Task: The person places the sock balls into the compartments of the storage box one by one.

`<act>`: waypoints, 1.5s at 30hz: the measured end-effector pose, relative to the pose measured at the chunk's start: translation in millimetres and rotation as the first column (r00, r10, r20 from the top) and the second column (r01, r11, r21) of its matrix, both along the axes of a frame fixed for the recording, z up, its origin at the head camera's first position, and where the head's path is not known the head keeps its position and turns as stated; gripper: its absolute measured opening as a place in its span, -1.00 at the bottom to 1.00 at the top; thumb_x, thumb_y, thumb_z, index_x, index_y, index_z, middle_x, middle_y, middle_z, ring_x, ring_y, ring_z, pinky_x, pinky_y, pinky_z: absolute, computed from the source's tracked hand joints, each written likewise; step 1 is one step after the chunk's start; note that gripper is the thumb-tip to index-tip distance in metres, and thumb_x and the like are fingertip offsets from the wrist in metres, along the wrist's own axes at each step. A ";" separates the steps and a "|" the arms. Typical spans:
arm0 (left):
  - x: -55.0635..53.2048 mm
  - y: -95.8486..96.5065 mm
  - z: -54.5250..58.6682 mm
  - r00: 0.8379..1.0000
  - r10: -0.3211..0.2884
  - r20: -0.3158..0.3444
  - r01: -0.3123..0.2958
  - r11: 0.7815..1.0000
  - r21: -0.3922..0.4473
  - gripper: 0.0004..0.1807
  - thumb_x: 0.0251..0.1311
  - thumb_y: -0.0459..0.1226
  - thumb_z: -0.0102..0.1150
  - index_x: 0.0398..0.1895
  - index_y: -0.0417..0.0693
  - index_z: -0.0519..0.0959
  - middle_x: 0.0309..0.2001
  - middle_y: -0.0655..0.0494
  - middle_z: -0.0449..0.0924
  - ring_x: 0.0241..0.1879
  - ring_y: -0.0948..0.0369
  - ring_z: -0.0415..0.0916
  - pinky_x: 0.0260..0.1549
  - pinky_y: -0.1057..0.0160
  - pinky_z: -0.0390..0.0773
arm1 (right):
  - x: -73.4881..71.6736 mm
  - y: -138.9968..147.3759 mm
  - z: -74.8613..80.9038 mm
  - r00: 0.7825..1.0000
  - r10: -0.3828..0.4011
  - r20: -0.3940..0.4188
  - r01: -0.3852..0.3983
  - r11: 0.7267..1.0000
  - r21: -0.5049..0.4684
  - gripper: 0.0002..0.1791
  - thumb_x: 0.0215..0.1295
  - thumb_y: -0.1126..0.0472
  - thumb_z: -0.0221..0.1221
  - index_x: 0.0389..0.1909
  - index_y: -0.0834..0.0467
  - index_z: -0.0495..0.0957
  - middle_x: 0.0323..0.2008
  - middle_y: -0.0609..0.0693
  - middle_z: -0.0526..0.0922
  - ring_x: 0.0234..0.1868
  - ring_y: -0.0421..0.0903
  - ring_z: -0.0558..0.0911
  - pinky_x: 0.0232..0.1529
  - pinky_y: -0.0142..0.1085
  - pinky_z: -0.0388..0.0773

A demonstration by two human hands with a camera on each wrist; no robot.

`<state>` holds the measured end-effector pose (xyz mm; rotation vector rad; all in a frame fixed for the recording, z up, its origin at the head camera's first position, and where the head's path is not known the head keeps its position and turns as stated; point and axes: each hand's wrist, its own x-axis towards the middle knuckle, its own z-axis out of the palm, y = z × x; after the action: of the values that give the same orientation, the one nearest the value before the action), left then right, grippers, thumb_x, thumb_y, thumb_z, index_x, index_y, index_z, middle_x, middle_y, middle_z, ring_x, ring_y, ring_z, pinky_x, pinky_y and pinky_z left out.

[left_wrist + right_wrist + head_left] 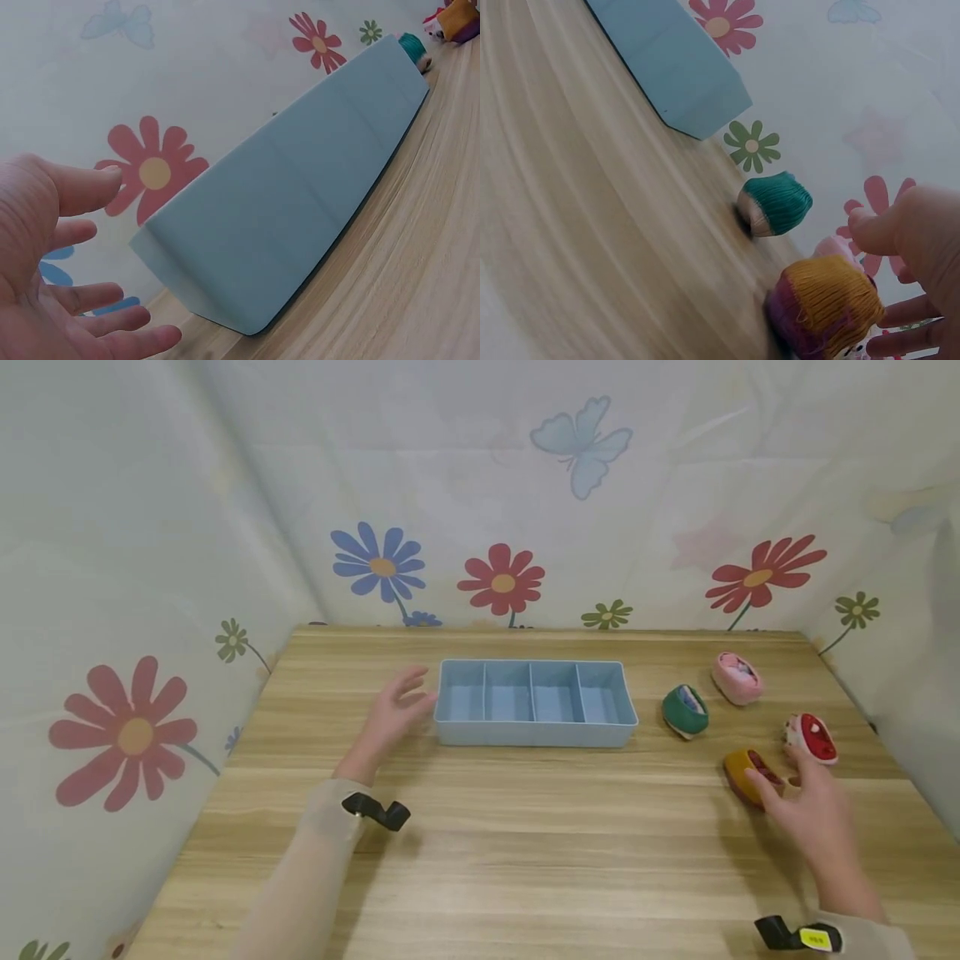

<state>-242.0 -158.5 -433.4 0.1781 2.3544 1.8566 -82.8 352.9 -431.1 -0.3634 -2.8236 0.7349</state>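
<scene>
My right hand [817, 810] is over a mustard and purple rolled-up sock [742, 774], its thumb on the near side and the fingers spread beyond. In the right wrist view, thumb and fingers stand apart around this ribbed mustard sock [829, 304]. Just past the fingertips lies a white and red rolled-up sock [813, 739]. My left hand [393, 714] has its fingers loosely spread beside the left end of a light blue divided box [536, 735]. From the left wrist, the palm and fingers show with nothing held, close to the box's end wall [217, 277].
A green rolled-up sock [684, 712] lies just right of the box, and a pink one [737, 679] sits farther back. All stand on a wood-grain table [525, 843]. A flower-printed cloth [450, 485] hangs behind the table and along its sides.
</scene>
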 end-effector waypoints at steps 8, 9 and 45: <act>-4.4 2.3 -7.8 0.998 -0.038 0.053 0.034 0.997 0.070 -0.35 0.20 -0.20 0.20 0.35 0.07 0.22 0.35 -0.13 0.12 0.25 -0.04 0.23 -0.05 -0.04 0.50 | -2.8 0.4 -11.0 0.997 -0.025 0.079 0.027 0.999 -0.024 -0.11 0.23 -0.16 0.13 0.26 0.47 0.10 0.03 0.53 0.31 -0.04 0.41 0.33 -0.12 0.26 0.31; -4.0 2.8 -6.3 0.997 -0.045 0.067 0.039 0.995 0.088 -0.35 0.20 -0.22 0.20 0.35 0.06 0.22 0.36 -0.14 0.11 0.26 -0.06 0.22 -0.05 -0.06 0.49 | -3.2 0.7 -12.1 0.996 -0.030 0.080 0.033 0.999 -0.029 -0.11 0.22 -0.16 0.13 0.25 0.48 0.10 0.03 0.54 0.30 -0.04 0.41 0.33 -0.11 0.26 0.31; -1.8 4.4 -2.3 0.973 -0.155 0.173 0.118 0.971 0.208 -0.31 0.20 -0.29 0.18 0.39 0.01 0.17 0.34 -0.23 0.10 0.20 -0.10 0.27 0.05 -0.02 0.43 | -5.2 -1.2 -29.9 1.000 -0.006 -0.019 0.003 0.993 -0.118 -0.42 0.13 0.26 0.26 0.06 0.51 0.27 -0.10 0.45 0.33 -0.11 0.34 0.33 -0.09 0.20 0.33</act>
<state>-243.8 -154.1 -435.7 0.1724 1.9829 1.9438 -88.1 351.7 -461.0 -0.3790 -2.7671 0.9025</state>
